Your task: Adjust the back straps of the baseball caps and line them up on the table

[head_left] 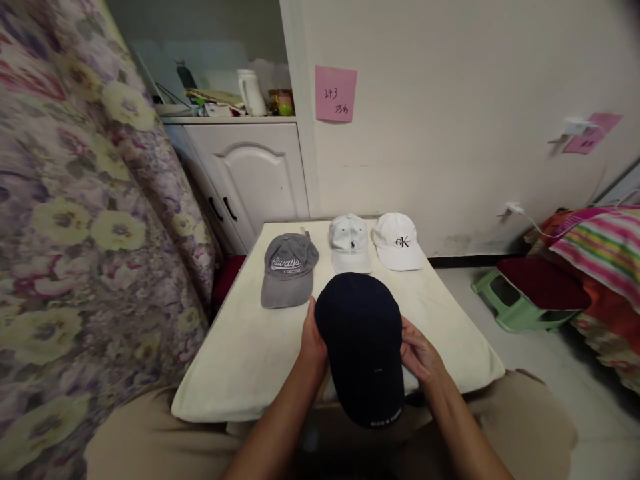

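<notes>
A dark navy baseball cap (360,333) is held up over the near edge of the table, its brim pointing down toward me. My left hand (314,333) grips the cap's left side, and my right hand (419,350) pinches its right side; some fingers of both are hidden by the cap. Beyond it on the table lie three more caps: a grey cap (286,257) with white "Always" lettering at left, a pale cap (349,233) with a small dark emblem in the middle, and a white cap (393,230) marked CK at right.
A cream cloth covers the table (240,367), which stands against the wall. Left are a floral curtain (120,233) and a white cabinet (260,167) with a white jug (251,93) on it. A green stool (515,310) with a dark red top stands right, beside a bed (610,247).
</notes>
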Action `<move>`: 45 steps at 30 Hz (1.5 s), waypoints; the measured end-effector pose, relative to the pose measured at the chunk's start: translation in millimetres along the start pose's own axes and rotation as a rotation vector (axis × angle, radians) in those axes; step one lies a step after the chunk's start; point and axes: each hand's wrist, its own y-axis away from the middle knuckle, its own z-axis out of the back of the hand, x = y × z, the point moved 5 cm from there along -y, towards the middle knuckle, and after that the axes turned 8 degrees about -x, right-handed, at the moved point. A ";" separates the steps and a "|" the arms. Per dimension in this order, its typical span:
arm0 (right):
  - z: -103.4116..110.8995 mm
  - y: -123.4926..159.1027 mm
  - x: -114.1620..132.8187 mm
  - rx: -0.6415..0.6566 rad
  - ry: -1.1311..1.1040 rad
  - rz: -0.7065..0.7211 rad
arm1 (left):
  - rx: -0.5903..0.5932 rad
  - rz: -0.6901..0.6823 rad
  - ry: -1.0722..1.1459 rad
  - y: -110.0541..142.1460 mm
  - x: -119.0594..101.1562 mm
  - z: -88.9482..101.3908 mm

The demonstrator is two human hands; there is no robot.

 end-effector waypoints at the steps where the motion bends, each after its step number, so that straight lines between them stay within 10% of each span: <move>1: -1.2 0.2 0.7 -0.002 -0.007 0.000 | -0.005 -0.004 -0.003 -1.8 -0.6 0.3; 23: -4.3 0.3 2.8 -0.022 -0.029 0.033 | -0.032 0.061 -0.102 -44.8 -5.5 20.2; 45: -6.0 -0.5 4.1 -0.061 -0.023 0.070 | -0.234 -0.081 -0.190 -15.2 0.7 30.2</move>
